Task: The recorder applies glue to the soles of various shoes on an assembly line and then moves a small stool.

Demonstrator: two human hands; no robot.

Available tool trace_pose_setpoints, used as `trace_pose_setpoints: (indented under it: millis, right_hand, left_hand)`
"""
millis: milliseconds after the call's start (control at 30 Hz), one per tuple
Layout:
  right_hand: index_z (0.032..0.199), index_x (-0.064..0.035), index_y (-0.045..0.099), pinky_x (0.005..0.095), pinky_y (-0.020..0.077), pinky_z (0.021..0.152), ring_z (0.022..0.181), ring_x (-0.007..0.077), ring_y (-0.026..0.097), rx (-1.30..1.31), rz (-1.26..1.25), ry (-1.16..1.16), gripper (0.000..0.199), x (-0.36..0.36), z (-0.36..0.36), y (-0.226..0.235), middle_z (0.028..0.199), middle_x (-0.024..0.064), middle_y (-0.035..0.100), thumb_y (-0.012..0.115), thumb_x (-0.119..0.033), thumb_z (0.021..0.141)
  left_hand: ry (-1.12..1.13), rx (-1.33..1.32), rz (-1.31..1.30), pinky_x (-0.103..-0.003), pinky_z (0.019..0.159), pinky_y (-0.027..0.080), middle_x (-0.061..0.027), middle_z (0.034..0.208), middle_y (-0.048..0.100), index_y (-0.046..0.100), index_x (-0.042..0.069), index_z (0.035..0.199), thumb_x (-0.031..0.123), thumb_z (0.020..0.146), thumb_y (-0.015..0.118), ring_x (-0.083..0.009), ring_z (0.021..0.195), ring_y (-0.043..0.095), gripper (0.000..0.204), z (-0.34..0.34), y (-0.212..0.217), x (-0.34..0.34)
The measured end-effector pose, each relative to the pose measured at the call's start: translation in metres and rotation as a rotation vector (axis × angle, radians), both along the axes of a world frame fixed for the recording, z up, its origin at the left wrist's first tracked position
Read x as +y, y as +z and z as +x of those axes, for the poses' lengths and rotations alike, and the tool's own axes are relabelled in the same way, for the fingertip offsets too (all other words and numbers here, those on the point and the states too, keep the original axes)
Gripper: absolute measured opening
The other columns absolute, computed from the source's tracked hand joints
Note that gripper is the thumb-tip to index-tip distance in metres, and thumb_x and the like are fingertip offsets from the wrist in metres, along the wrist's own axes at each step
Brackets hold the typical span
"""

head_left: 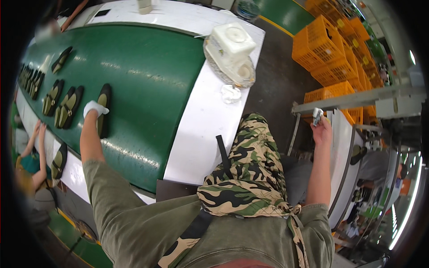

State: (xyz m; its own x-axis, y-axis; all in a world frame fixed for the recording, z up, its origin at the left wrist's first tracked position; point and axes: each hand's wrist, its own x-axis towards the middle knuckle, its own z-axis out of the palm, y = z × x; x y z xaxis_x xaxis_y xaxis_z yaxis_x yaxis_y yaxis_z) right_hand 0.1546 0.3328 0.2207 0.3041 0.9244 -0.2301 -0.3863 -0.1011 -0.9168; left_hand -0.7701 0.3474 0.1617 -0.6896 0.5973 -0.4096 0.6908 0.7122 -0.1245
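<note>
My left hand (94, 107), in a white glove, rests on a dark flat shoe (103, 111) lying on the green conveyor belt (147, 80). My fingers are closed over the shoe's side. My right hand (321, 127) is raised out to the right and grips a small light-coloured object (317, 115) near a grey metal rail (357, 100). More dark and olive shoes (67, 107) lie in pairs on the belt to the left of my left hand. A camouflage apron (250, 174) hangs in front of me.
A white plastic jug (230, 44) sits in a mesh basket on the white belt border (201, 129), with a crumpled white cloth (231, 94) beside it. Orange crates (330, 49) stack at the upper right. Another person's arms (35, 147) reach in at the left edge.
</note>
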Motion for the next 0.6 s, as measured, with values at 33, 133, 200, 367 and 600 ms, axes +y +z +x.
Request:
trace_pose_setpoints:
  millis: [33, 133, 200, 367, 600]
  right_hand:
    - [0.093, -0.0146, 0.065, 0.0415, 0.053, 0.07, 0.081, 0.0184, 0.067, 0.0, -0.017, -0.019, 0.003, -0.001, -0.001, 0.001, 0.087, 0.0023, 0.071, 0.068, -0.016, 0.092]
    - [0.095, -0.0144, 0.063, 0.0392, 0.0489, 0.069, 0.078, 0.0175, 0.063, 0.017, -0.064, -0.066, 0.007, 0.003, -0.011, -0.001, 0.086, 0.0009, 0.069, 0.069, -0.017, 0.092]
    - [0.097, -0.0145, 0.062, 0.0377, 0.0473, 0.069, 0.08, 0.0167, 0.062, -0.046, -0.147, -0.135, 0.01, -0.001, -0.005, 0.001, 0.088, 0.0003, 0.068, 0.069, -0.018, 0.091]
    - [0.097, -0.0113, 0.061, 0.0326, 0.0476, 0.068, 0.078, 0.0143, 0.061, -0.075, -0.133, -0.054, 0.015, 0.035, -0.08, 0.041, 0.087, 0.0016, 0.065, 0.073, -0.014, 0.088]
    - [0.09, -0.0065, 0.062, 0.0252, 0.0477, 0.065, 0.07, 0.0109, 0.058, -0.115, 0.109, 0.328, 0.013, 0.064, -0.164, 0.116, 0.085, 0.0032, 0.065, 0.075, -0.007, 0.086]
  left_hand:
    - [0.03, -0.091, 0.108, -0.042, 0.091, 0.055, -0.0212, 0.115, 0.07, 0.069, -0.005, 0.114, 0.036, 0.062, 0.091, -0.0314, 0.109, 0.069, 0.069, -0.005, -0.014, -0.008]
    - [0.435, -0.918, 0.55, -0.043, 0.084, 0.053, -0.0102, 0.104, 0.071, 0.07, 0.002, 0.11, 0.033, 0.078, 0.084, -0.0267, 0.092, 0.068, 0.047, 0.01, -0.041, -0.046]
    - [0.526, -1.127, 0.634, -0.045, 0.093, 0.05, -0.0128, 0.11, 0.07, 0.067, 0.001, 0.115, 0.037, 0.084, 0.08, -0.0263, 0.1, 0.067, 0.049, 0.084, -0.02, -0.033]
    - [0.156, -2.246, 1.029, -0.055, 0.114, 0.038, -0.0221, 0.149, 0.044, 0.031, 0.002, 0.151, 0.046, 0.081, 0.079, -0.0391, 0.134, 0.047, 0.096, 0.246, 0.018, -0.049]
    - [-0.154, -2.016, 1.251, -0.045, 0.109, 0.045, -0.0147, 0.137, 0.056, 0.043, 0.002, 0.144, 0.017, 0.066, 0.091, -0.0296, 0.124, 0.058, 0.092, 0.443, 0.047, -0.015]
